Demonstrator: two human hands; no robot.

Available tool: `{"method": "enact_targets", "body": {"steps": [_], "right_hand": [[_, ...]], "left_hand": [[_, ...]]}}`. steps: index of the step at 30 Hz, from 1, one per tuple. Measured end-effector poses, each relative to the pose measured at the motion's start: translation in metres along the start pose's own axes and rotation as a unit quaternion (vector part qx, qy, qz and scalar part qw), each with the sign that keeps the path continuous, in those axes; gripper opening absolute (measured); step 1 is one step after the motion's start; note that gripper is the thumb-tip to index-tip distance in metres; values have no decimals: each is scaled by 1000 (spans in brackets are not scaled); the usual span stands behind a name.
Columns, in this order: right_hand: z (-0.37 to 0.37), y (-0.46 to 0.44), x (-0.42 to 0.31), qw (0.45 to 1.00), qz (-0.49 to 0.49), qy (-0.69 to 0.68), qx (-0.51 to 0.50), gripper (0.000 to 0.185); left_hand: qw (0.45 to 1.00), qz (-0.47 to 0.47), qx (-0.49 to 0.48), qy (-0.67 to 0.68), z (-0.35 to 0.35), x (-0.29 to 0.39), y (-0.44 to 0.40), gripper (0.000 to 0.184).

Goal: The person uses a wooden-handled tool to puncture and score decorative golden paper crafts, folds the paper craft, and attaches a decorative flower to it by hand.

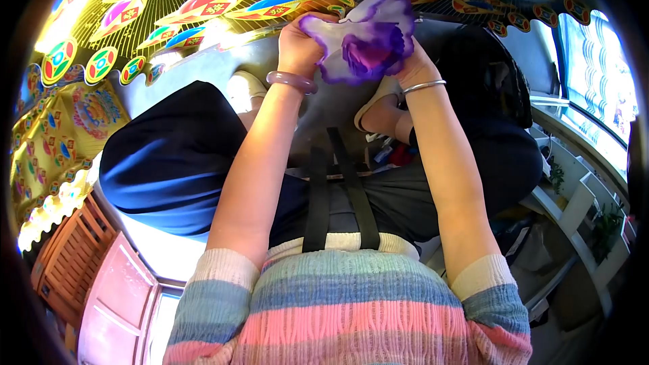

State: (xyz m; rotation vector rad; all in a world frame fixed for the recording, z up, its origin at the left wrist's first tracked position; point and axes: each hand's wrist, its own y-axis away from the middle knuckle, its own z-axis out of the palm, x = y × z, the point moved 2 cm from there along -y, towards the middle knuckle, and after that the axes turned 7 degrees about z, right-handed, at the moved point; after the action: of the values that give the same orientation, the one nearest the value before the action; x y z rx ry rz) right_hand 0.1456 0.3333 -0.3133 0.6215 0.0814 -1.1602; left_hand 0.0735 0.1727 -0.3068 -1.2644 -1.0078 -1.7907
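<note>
An artificial flower with thin, ruffled white petals edged in purple and a magenta-purple middle [370,51] is held out between my hands, close to the table's edge. My left hand [301,44] is closed on the left edge of its petals, with a pinkish bangle at the wrist. On the other side, my right hand [418,64] grips the flower from behind. Petals cover most of the right fingers. A silver bangle circles the right wrist.
A shiny gold patterned tablecloth [223,3] with a scalloped edge hangs over the table ahead. A slatted wooden chair [73,250] stands at left. White shelving [574,220] with plants lies at right, below a bright window [598,81]. My spread knees flank the floor.
</note>
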Motion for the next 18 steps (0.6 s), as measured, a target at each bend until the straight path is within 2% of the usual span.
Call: {"method": "enact_targets", "body": {"steps": [2,3,6,10,12,15,18], "right_hand": [[14,9,-6,978,-4,82,191,37],[33,12,-9,969,3,47,243,37],[20,7,-10,981,14,22,194,37],[17,8,-9,979,10,36,200,36],[5,7,-8,979,17,39,198,34],[-4,4,-7,976,-22,190,101,34],[-6,3,-3,976,-65,196,69,29]], "left_hand": [[988,43,-3,-150,-1,1,2,21],[964,142,-17,-222,0,7,5,21],[880,283,50,-378,12,21,8,19],[876,286,66,-382,14,28,11,20],[856,290,51,-425,10,30,10,20],[828,304,33,-469,4,33,7,19],[829,320,-6,-459,-1,26,5,24]]}}
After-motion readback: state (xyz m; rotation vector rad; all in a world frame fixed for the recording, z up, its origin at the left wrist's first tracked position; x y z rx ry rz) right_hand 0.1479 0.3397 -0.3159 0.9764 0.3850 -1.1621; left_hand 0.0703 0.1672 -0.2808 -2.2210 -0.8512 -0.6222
